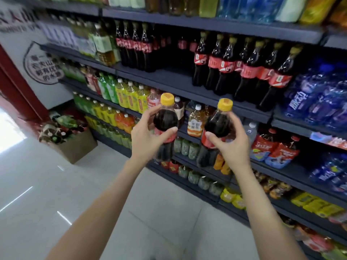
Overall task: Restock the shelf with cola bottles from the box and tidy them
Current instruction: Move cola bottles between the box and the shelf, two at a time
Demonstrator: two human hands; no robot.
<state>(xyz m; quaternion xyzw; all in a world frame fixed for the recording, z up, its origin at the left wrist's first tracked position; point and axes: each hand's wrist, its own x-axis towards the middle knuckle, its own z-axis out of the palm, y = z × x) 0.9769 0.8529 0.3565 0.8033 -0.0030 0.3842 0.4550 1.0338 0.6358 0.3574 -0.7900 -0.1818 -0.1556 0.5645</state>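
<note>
Two cola bottles, one in each hand, in front of the shelf.
Your left hand (145,136) grips the left bottle (165,126) and your right hand (231,145) the right bottle (216,132); put them upright into the gap (174,72) on the cola shelf (187,87), labels forward. The box (75,145) is blurred, its contents unclear.

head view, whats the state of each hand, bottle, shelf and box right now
left hand: grips a cola bottle
right hand: grips a cola bottle
left cola bottle: upright, capped, held off the shelf
right cola bottle: tilted slightly, capped, held off the shelf
cola shelf: bare gap between two bottle groups
cardboard box: on the floor, open-topped
</note>
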